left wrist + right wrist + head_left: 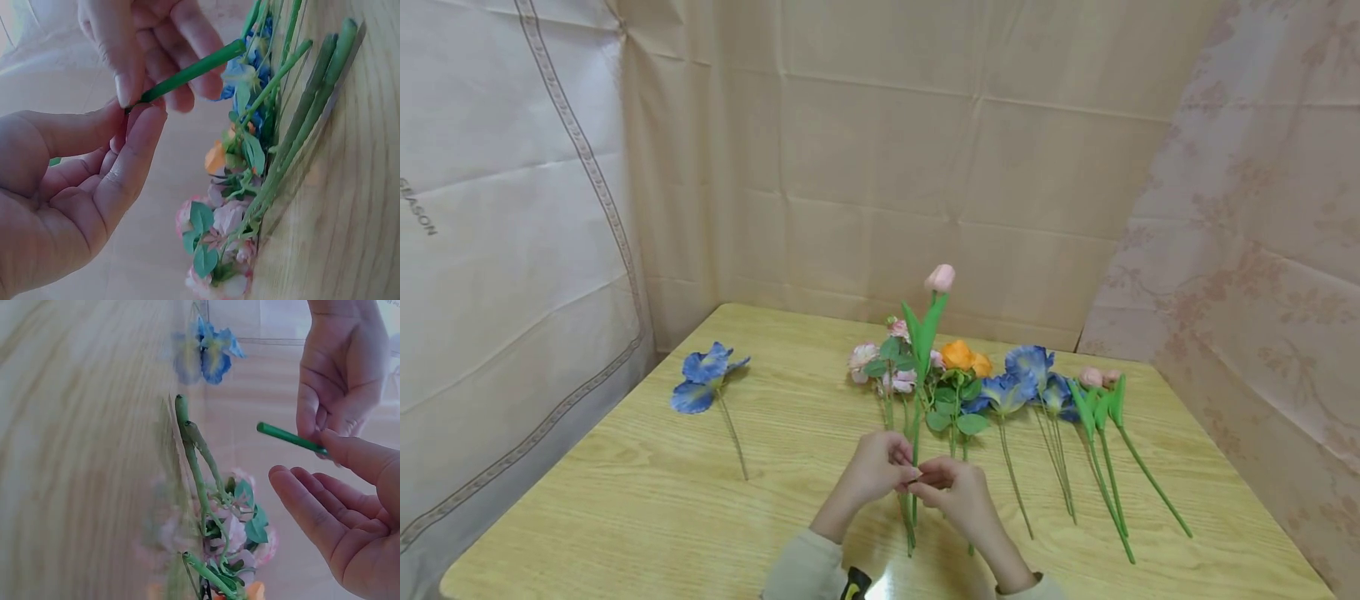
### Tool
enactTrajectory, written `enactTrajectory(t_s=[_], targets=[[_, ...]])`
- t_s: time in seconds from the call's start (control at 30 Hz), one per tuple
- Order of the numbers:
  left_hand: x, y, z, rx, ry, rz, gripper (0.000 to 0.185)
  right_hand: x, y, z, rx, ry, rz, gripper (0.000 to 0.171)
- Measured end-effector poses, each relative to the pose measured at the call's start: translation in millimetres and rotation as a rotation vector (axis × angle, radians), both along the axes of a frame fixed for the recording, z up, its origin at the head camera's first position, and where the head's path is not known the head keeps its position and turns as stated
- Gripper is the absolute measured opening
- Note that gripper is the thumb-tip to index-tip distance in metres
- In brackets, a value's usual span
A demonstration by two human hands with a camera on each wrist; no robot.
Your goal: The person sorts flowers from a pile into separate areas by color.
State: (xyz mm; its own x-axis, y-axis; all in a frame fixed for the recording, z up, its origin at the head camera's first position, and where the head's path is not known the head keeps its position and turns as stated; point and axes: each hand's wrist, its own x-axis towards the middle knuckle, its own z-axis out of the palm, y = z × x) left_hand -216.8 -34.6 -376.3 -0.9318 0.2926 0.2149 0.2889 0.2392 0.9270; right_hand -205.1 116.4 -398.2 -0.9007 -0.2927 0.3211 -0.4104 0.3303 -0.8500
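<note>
A pink tulip (940, 277) stands upright over the wooden table (625, 500). Its green stem (194, 69) runs down to where both hands meet. My left hand (908, 472) pinches the stem's lower end between thumb and forefinger (134, 147). On my right hand (927, 488), the thumb tip (334, 445) touches the stem (287, 436). Its other fingers (306, 503) lie stretched out loosely below, apart from the stem.
A row of artificial flowers lies behind the hands: a pink spray (883, 367), an orange bloom (962, 357), blue irises (1026, 379) and two pink tulips (1097, 392). One blue iris (703, 379) lies alone at the left. Cloth hangs on three sides.
</note>
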Motion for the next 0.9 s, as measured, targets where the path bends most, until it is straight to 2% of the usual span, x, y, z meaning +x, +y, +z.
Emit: enactTrajectory(t_s=[0.27, 0.67, 0.9], targets=[[1.1, 7.0, 0.9, -0.089, 0.102, 0.033, 0.012, 0.8, -0.5, -1.6, 0.035, 0.056, -0.033, 0.017], [2.5, 10.7, -0.4, -0.128, 0.112, 0.053, 0.012, -2.3, -0.4, -2.3, -0.010, -0.046, -0.036, 0.008], [2.0, 12.5, -2.0, -0.156, 0.104, 0.062, 0.010, 1.7, 3.2, 2.3, 0.006, -0.016, -0.054, 0.006]])
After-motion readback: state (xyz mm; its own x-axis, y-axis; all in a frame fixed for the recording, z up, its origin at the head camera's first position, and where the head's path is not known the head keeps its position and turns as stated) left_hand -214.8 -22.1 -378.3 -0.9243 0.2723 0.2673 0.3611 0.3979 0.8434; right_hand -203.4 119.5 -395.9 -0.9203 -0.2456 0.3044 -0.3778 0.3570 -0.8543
